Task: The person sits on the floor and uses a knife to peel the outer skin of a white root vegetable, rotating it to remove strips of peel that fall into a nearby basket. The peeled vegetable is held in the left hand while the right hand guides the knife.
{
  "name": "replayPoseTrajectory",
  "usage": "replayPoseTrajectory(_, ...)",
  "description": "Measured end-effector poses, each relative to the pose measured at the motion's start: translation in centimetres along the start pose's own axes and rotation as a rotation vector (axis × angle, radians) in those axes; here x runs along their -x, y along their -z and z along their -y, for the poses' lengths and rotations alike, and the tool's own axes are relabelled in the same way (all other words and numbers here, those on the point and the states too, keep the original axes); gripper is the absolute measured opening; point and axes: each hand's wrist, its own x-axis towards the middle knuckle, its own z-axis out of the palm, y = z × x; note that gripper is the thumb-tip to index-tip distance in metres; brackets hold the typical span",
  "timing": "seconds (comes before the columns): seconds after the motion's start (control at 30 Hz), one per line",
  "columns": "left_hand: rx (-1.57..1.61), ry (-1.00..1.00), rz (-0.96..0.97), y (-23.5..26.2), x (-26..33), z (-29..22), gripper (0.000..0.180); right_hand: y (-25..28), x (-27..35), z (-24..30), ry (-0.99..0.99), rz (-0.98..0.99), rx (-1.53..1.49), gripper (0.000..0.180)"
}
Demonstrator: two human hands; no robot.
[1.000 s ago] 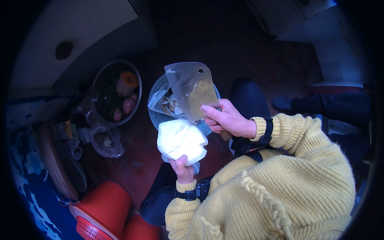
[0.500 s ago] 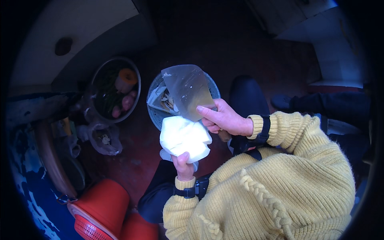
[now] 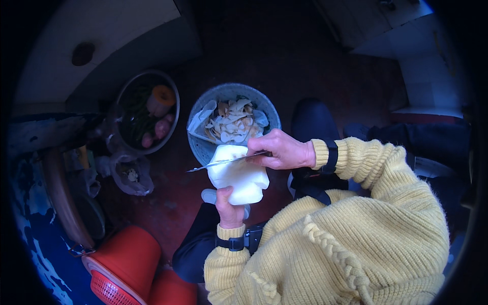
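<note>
My left hand (image 3: 228, 208) grips a large white peeled root vegetable (image 3: 238, 173) from below, holding it over my lap. My right hand (image 3: 281, 149) holds a broad steel knife (image 3: 223, 162), now turned edge-on, its blade lying flat across the top of the white vegetable with the tip pointing left. Just beyond the vegetable a round grey bowl (image 3: 201, 148) stands on the floor, holding pale peelings (image 3: 234, 122). Both arms wear yellow knitted sleeves with dark wristbands.
A metal basin (image 3: 173, 122) with greens, an orange piece and pinkish tubers sits to the left of the bowl. A crumpled plastic bag (image 3: 129, 175) lies below it. Red plastic baskets (image 3: 124, 264) stand at lower left. A dark shoe (image 3: 311, 119) rests by the bowl.
The knife has swung down from upright with its broad face showing to flat and edge-on across the top of the white vegetable. The bowl's peelings, hidden before by the blade, now show.
</note>
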Motion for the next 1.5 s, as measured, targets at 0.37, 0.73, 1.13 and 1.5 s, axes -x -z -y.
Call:
replayPoseTrajectory(0.37,0.032,-0.106,0.085,2.0,-0.6,1.2,0.072,1.1,0.5,1.6,0.296,-0.005,0.13,0.018)
replayPoseTrajectory(0.73,0.006,-0.027,0.052,3.5,-0.3,2.6,0.065,-0.7,0.8,1.9,0.337,0.052,0.584,0.026)
replayPoseTrajectory(1.13,-0.059,-0.278,-0.001,0.3,-0.1,2.6,0.07,-1.4,0.1,0.4,0.048,0.042,0.255,0.016)
replayPoseTrajectory(1.5,0.003,-0.26,-0.068,-1.2,-0.1,1.3,0.07,-2.3,-1.5,-2.0,-0.405,-0.267,-0.528,0.029)
